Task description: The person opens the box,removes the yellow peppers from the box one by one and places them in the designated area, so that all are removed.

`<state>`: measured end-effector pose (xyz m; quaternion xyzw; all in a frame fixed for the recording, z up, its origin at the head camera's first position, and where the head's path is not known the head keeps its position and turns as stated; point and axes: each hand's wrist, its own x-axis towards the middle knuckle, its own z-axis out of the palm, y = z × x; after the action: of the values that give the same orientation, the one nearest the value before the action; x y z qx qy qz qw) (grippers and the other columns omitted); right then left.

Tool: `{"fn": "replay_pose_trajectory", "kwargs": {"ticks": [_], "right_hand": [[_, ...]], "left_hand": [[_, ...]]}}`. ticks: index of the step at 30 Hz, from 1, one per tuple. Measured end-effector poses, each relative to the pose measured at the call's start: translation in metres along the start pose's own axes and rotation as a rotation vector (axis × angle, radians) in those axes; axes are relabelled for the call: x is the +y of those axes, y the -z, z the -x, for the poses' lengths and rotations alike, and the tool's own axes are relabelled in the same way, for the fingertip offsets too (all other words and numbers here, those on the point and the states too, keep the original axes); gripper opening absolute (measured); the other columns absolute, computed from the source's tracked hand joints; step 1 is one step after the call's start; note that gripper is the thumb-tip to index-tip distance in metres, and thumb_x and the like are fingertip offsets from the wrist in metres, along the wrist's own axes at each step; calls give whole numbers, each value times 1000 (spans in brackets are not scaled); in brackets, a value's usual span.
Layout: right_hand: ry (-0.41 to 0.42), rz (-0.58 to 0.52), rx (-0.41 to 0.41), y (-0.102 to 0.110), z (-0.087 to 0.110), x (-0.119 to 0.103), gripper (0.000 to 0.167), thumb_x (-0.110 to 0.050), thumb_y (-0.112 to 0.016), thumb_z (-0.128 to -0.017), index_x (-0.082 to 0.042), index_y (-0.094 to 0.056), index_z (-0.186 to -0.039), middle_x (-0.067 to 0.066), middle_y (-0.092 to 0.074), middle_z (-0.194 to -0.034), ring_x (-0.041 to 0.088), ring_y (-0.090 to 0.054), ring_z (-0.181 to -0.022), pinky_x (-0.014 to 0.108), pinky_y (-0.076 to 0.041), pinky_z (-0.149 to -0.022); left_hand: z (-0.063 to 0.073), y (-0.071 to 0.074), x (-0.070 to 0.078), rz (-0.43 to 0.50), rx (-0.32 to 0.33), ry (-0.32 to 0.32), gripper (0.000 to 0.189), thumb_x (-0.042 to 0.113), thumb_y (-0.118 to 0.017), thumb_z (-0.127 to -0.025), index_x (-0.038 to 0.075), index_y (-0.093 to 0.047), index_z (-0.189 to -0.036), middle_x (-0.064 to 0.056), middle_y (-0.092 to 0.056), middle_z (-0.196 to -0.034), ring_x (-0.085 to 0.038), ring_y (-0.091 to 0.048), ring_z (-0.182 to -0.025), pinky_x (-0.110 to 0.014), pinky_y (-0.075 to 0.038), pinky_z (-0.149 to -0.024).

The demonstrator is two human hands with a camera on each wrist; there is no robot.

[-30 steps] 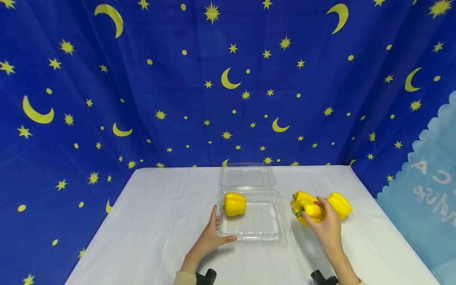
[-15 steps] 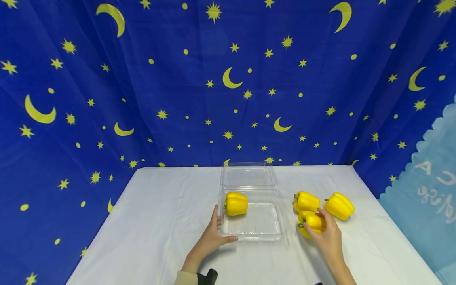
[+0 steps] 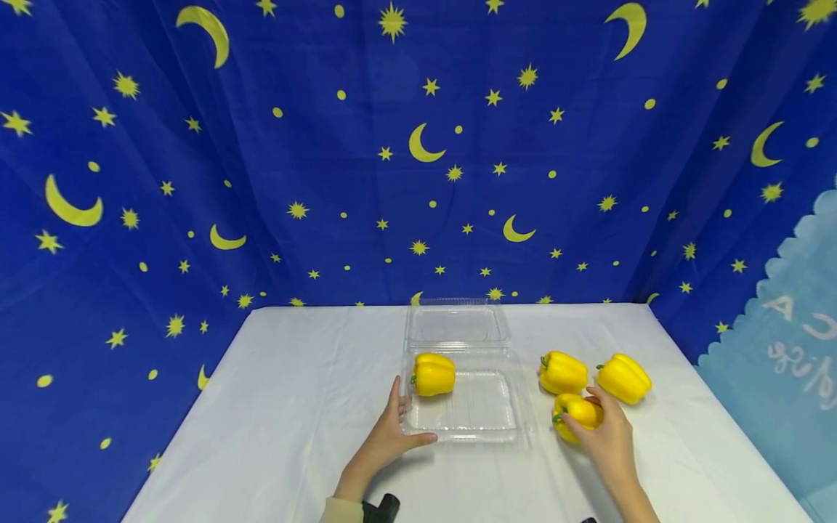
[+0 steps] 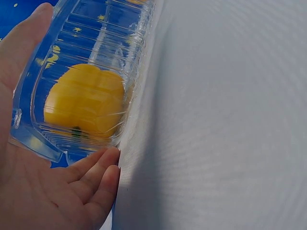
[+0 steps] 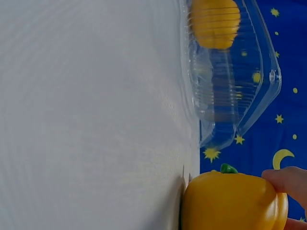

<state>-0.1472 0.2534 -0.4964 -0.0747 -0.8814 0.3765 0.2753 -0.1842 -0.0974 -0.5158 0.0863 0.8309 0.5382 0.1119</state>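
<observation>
A clear plastic clamshell container (image 3: 484,396) lies with its lid (image 3: 454,325) folded back on the table. One yellow bell pepper (image 3: 434,375) sits inside its left part, green stem to the left. My left hand (image 3: 386,436) is spread at the container's near left corner, thumb along the front rim and fingers by the left side. On the right, my right hand (image 3: 608,432) holds another yellow bell pepper (image 3: 574,415) between thumb and fingers, its stem facing the container. In the right wrist view this pepper (image 5: 230,201) appears close to the tablecloth.
Two more yellow bell peppers lie just behind the right hand, a nearer-left one (image 3: 564,373) and a farther-right one (image 3: 624,378). A white cloth (image 3: 314,392) covers the table. Blue star-and-moon curtains (image 3: 366,181) rise at the back and sides.
The right hand has drawn its pepper slightly toward the person, away from the other two on the right. The left hand keeps its place at the container; the view shifted slightly.
</observation>
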Motion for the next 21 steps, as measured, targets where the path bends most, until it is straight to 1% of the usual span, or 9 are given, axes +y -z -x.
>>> {"fn": "replay_pose_trajectory", "kwargs": {"ticks": [2, 5, 7, 8, 12, 17, 19, 21], "right_hand": [[-13, 21, -27, 1, -1, 1, 60, -1, -81, -67, 7, -54, -119, 27, -62, -109, 38, -58, -100, 18, -40, -89], [-36, 36, -78, 3, -2, 1, 61, -2, -80, -70, 8, -51, -122, 28, -59, -111, 39, -57, -103, 38, -41, -92], [-38, 48, -103, 4, -3, 0, 62, -3, -79, -71, 9, -49, -123, 28, -57, -112, 40, -56, -104, 46, -41, -91], [-36, 51, -112, 4, -3, 0, 62, -3, -79, -71, 10, -48, -123, 28, -57, -112, 40, -55, -103, 49, -41, -91], [-37, 67, -145, 6, -4, -2, 64, -4, -78, -71, 11, -46, -125, 30, -52, -117, 39, -53, -103, 51, -41, -90], [-84, 82, -244, 10, -3, -4, 69, -5, -74, -75, 14, -39, -131, 34, -40, -125, 44, -47, -107, 57, -41, -94], [-97, 92, -272, 11, -3, -5, 70, -6, -73, -76, 14, -37, -132, 35, -37, -126, 45, -46, -109, 59, -40, -95], [-95, 104, -279, 11, -3, -7, 70, -7, -73, -76, 14, -37, -132, 35, -37, -125, 46, -45, -109, 60, -39, -95]], "left_hand": [[0, 0, 0, 1, 0, -2, 125, 43, -82, -70, 14, 6, -154, -26, -33, -148, -44, -37, -134, -62, -35, -107], [0, 0, 1, -1, 0, -5, 125, 42, -82, -70, 14, 6, -154, -26, -33, -148, -44, -38, -134, -61, -35, -106], [0, 0, 0, -3, 0, -6, 124, 42, -82, -70, 14, 6, -153, -26, -33, -148, -44, -38, -134, -61, -36, -106], [0, 0, 0, -5, 0, -6, 124, 42, -82, -70, 14, 6, -153, -26, -33, -148, -44, -38, -134, -61, -36, -106], [0, 0, 0, -6, -5, -5, 125, 43, -82, -71, 15, 7, -153, -26, -33, -148, -44, -37, -134, -61, -37, -106], [-1, -1, -1, 3, -9, -6, 126, 42, -82, -70, 13, 8, -153, -25, -33, -148, -43, -38, -134, -61, -36, -106], [-1, -1, -1, 7, -9, -4, 126, 42, -82, -70, 14, 8, -153, -25, -33, -148, -42, -38, -135, -61, -36, -106], [-1, -1, -1, 8, -7, 1, 126, 42, -82, -70, 14, 8, -153, -25, -33, -148, -42, -37, -135, -61, -36, -107]]}}
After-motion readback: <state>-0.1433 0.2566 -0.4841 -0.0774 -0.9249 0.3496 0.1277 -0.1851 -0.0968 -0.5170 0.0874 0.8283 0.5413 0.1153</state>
